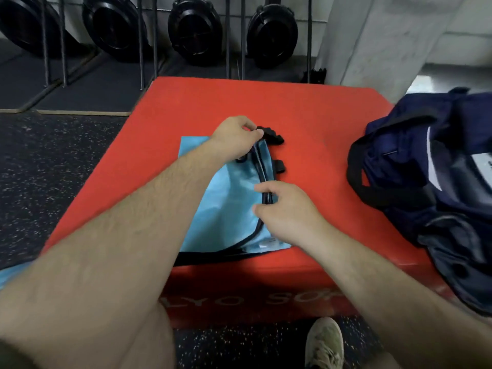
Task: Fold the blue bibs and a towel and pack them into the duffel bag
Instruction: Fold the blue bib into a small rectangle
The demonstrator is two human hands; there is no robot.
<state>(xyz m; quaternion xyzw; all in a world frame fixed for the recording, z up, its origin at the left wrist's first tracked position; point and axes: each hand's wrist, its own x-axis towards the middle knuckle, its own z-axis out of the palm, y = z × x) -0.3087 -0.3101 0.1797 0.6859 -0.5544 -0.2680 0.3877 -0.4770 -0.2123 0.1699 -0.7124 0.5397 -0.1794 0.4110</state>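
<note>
Fingers [257, 134] of your left hand [235, 139] pinch the far end of the light blue fabric bib with black trim [226, 209], right where its black strap tabs [273, 137] stick out. Your right hand [290, 211] curls its fingers [262, 187] around the black-edged fold along the bib's right side, nearer to you, holding that edge between thumb and fingertips. Both forearms reach in from the near side, the left one crossing over the bib's left part.

That bib lies flat, folded lengthwise, in the middle of the red padded box [306, 115], its near end at the box's front edge. On the right end of the box sits the navy blue duffel bag with black handles [426, 177], well apart from the bib; whether it is unzipped you cannot tell through the blur.

Beyond the box, black weight plates [194, 30] stand in a metal rack [227, 35] on the speckled dark floor [53, 169]. Your pale shoe [324, 342] shows below the box.
</note>
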